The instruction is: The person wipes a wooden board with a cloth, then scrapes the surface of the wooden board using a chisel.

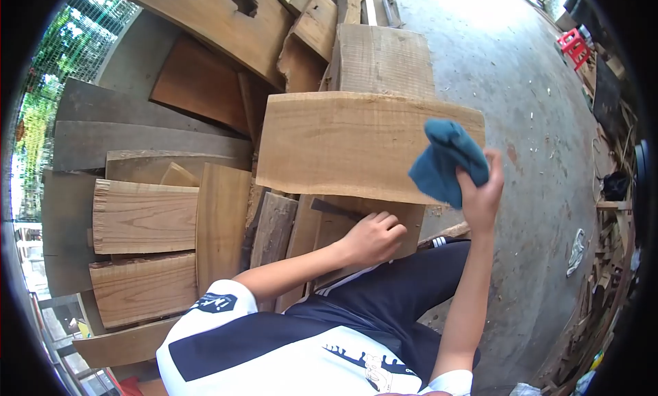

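A wide pale-brown wooden board (343,146) lies across a wooden block (387,60). Above its right end, my right hand (485,190) grips a bunched teal cloth (449,156) between thumb and fingers. My left hand (375,238) is below the board's near edge, over a lower piece of wood, with its fingers curled. A dark, flat, narrow tool or strip (332,209) extends to the left from beside that hand. Whether the fingers hold it is hard to make out.
Several planks (144,218) are stacked at the left, and more slabs (219,19) lean at the upper left. Concrete floor (541,183) stretches along the right. A red stool (574,48) stands at the upper right, above scrap wood (596,307) along the right edge.
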`<state>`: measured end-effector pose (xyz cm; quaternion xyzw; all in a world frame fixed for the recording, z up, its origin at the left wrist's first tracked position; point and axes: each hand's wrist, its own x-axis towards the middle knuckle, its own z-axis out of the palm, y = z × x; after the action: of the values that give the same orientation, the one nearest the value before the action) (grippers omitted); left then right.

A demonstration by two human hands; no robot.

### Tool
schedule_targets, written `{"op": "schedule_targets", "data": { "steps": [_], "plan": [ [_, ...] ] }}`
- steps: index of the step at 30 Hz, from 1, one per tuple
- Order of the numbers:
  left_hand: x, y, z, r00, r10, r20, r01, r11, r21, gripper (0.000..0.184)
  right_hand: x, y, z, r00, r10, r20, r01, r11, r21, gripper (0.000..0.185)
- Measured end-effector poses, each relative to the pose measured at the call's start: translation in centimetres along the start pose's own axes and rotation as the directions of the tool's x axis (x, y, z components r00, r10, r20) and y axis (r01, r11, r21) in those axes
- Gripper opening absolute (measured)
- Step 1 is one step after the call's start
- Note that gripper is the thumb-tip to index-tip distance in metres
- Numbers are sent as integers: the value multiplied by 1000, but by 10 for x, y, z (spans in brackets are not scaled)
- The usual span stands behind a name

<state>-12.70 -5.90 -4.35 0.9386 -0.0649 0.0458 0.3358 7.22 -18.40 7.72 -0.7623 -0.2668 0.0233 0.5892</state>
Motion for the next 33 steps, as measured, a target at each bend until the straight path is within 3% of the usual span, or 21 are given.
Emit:
{"op": "schedule_targets", "data": {
  "steps": [1, 2, 3, 5, 6, 8, 9, 13, 17, 22, 23, 25, 26, 28, 30, 31, 33],
  "plan": [
    [6, 10, -41, 994, 96, -60, -98, 995, -25, 25, 16, -1, 22, 1000, 7, -30, -3, 990, 142, 32],
    [11, 11, -71, 974, 82, -212, -83, 997, 4, 24, 30, -22, 43, 999, -34, -11, 35, 991, 127, 35],
    [16, 1, -92, 956, 39, -291, 2, 990, 140, 39, 44, -46, 68, 997, -79, 3, 78, 991, 113, 39],
    [35, -19, -120, 963, 1, -271, 83, 951, 299, 59, 70, -47, 131, 918, -342, 199, 357, 933, -40, 49],
    [36, -45, -102, 989, -89, -115, 126, 920, 372, 83, 71, -55, 168, 875, -348, 336, 399, 912, -92, 51],
    [45, -64, -86, 990, -27, -137, 61, 966, 253, 90, 53, -61, 232, 773, -289, 565, 477, 851, -218, 37],
    [47, -56, -97, 994, -105, -29, 108, 919, 380, 93, 43, -60, 253, 709, -173, 684, 517, 786, -338, 36],
    [47, -67, -83, 990, -39, -139, 99, 885, 456, 90, 23, -40, 283, 795, -188, 577, 506, 729, -460, 37],
    [46, -53, -96, 989, -93, -118, 127, 937, 324, 87, 30, -10, 286, 809, -311, 499, 554, 688, -469, 25],
    [48, -49, -96, 983, -138, -119, 166, 949, 269, 77, 48, -5, 271, 769, -293, 569, 619, 562, -548, 43],
    [47, -52, -97, 990, -113, -89, 135, 944, 302, 83, 57, 1, 261, 772, -309, 556, 628, 504, -593, 49],
    [50, -44, -106, 949, -295, 110, 228, 885, 406, 98, 86, 20, 228, 846, -210, 491, 529, 450, -720, 60],
    [50, -43, -104, 958, -274, 80, 219, 885, 412, 108, 99, 35, 208, 889, -175, 423, 456, 430, -779, 57],
    [50, -39, -107, 968, -246, 46, 208, 894, 396, 104, 121, 81, 148, 908, -245, 339, 408, 344, -846, 49],
    [50, -37, -108, 976, -217, 3, 200, 905, 376, 100, 146, 108, 69, 982, -57, 182, 190, 252, -949, 46],
    [50, -37, -107, 974, -226, 12, 204, 900, 384, 100, 157, 120, 27, 997, 29, 73, 64, 234, -970, 33],
    [52, -38, -109, 975, -219, 19, 195, 900, 389, 100, 162, 135, -44, 995, 61, -79, -84, 91, -992, 36]
  ]
}}
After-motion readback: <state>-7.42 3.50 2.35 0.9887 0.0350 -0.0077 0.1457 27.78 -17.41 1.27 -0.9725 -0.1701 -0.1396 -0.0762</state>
